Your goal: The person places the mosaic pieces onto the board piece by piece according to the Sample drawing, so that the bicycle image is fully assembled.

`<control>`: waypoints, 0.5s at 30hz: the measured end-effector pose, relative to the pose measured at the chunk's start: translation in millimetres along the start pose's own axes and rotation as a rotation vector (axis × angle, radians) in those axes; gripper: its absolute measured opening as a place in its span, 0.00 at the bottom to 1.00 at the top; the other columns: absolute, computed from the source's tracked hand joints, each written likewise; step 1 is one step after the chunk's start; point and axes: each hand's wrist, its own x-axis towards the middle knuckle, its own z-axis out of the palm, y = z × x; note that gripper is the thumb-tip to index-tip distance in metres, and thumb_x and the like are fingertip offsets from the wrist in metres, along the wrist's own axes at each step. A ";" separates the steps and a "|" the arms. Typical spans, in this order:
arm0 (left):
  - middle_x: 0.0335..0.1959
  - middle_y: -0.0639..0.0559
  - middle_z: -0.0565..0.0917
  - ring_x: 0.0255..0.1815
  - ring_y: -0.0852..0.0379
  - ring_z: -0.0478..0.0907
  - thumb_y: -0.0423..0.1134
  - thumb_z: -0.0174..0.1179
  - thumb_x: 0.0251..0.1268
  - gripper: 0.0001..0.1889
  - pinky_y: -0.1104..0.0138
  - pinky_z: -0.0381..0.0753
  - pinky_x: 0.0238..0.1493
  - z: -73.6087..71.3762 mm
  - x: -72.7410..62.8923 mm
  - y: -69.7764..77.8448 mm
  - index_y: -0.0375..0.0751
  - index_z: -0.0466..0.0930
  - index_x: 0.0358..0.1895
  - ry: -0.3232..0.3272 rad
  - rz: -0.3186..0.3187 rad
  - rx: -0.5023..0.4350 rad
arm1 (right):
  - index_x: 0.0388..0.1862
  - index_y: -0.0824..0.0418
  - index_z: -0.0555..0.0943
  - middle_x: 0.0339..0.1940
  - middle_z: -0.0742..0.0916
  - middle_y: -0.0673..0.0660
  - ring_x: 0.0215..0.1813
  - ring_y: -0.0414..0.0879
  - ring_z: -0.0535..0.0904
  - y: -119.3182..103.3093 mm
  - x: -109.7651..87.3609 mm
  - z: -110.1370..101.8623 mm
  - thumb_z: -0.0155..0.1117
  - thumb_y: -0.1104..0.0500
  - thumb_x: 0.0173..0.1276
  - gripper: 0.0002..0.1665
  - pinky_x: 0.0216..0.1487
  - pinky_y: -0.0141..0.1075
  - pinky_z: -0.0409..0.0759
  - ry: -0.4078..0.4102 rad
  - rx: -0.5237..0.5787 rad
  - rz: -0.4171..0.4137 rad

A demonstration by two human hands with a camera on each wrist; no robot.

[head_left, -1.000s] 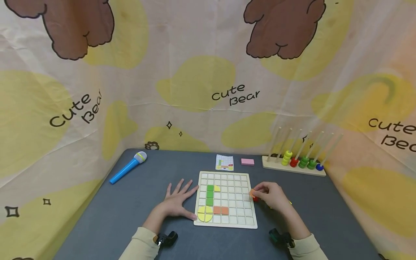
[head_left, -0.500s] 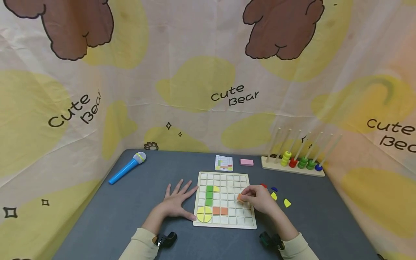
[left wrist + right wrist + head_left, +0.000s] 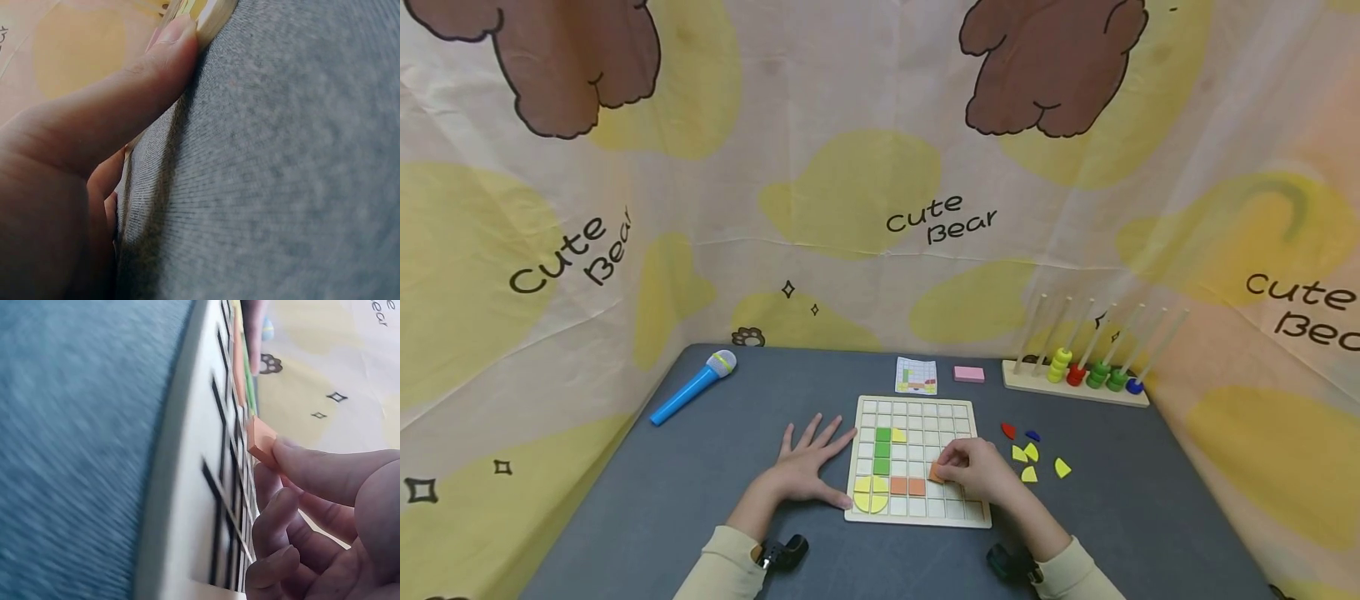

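My right hand point(image 3: 977, 471) pinches an orange square tile point(image 3: 262, 441) between thumb and fingers, close over the gridded wooden board point(image 3: 917, 522). In the head view the tile overlaps a cell just right of two orange tiles point(image 3: 907, 486) set in the board. Other cells hold a column of green tiles point(image 3: 882, 451), a small yellow piece point(image 3: 898, 435) and a yellow disc point(image 3: 872, 494) made of several pieces. My left hand point(image 3: 805, 468) lies spread on the table at the board's left edge, its thumb point(image 3: 169, 53) touching the board's near left corner.
Loose yellow pieces point(image 3: 1062, 467), a red piece point(image 3: 1008, 431) and a blue piece point(image 3: 1033, 436) lie right of the board. Behind it are a pattern card point(image 3: 916, 376) and a pink block point(image 3: 968, 375). A bead rack point(image 3: 1075, 385) stands back right; a blue toy microphone point(image 3: 694, 388) lies left.
My right hand has carried the orange tile from the board's right edge leftward and nearer, over the grid. The loose pieces it covered now show. My left hand has stayed put.
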 end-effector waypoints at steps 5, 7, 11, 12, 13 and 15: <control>0.85 0.55 0.45 0.84 0.39 0.31 0.79 0.69 0.37 0.63 0.31 0.23 0.72 0.2 0.3 -0.7 0.69 0.50 0.81 -0.004 0.006 -0.005 | 0.30 0.51 0.85 0.24 0.81 0.46 0.29 0.42 0.74 1.7 0.3 6.6 0.74 0.55 0.65 0.06 0.28 0.32 0.71 -0.019 -0.028 -0.010; 0.85 0.56 0.45 0.84 0.39 0.30 0.79 0.69 0.37 0.63 0.31 0.23 0.72 0.4 0.6 -1.2 0.69 0.50 0.81 -0.003 0.007 -0.006 | 0.30 0.51 0.85 0.24 0.81 0.46 0.29 0.42 0.74 0.6 -0.1 6.8 0.74 0.56 0.65 0.06 0.28 0.31 0.71 -0.029 -0.028 -0.019; 0.85 0.56 0.45 0.84 0.40 0.30 0.80 0.69 0.37 0.63 0.31 0.23 0.72 1.2 1.6 -2.1 0.69 0.50 0.81 0.001 0.007 -0.003 | 0.29 0.52 0.86 0.24 0.82 0.46 0.28 0.42 0.75 -2.4 -2.3 5.4 0.75 0.57 0.64 0.06 0.28 0.32 0.72 -0.068 -0.017 -0.037; 0.85 0.56 0.45 0.84 0.40 0.30 0.80 0.69 0.37 0.63 0.31 0.23 0.73 1.2 1.8 -2.2 0.69 0.50 0.81 0.001 0.006 -0.002 | 0.29 0.52 0.86 0.24 0.82 0.46 0.28 0.42 0.75 -2.9 -2.9 5.4 0.75 0.57 0.63 0.05 0.28 0.32 0.72 -0.077 -0.017 -0.039; 0.85 0.55 0.45 0.84 0.39 0.30 0.79 0.69 0.37 0.63 0.31 0.23 0.73 1.4 1.8 -2.3 0.69 0.50 0.81 0.002 0.006 -0.002 | 0.29 0.53 0.86 0.24 0.82 0.46 0.28 0.42 0.75 -3.3 -3.4 5.4 0.76 0.58 0.63 0.05 0.28 0.31 0.72 -0.086 -0.018 -0.042; 0.85 0.56 0.45 0.84 0.39 0.30 0.79 0.69 0.37 0.63 0.31 0.23 0.73 1.1 1.8 -2.1 0.69 0.50 0.81 0.001 0.006 -0.001 | 0.28 0.54 0.86 0.23 0.83 0.46 0.27 0.42 0.74 -3.7 -4.2 5.8 0.76 0.58 0.62 0.05 0.28 0.31 0.71 -0.095 -0.020 -0.043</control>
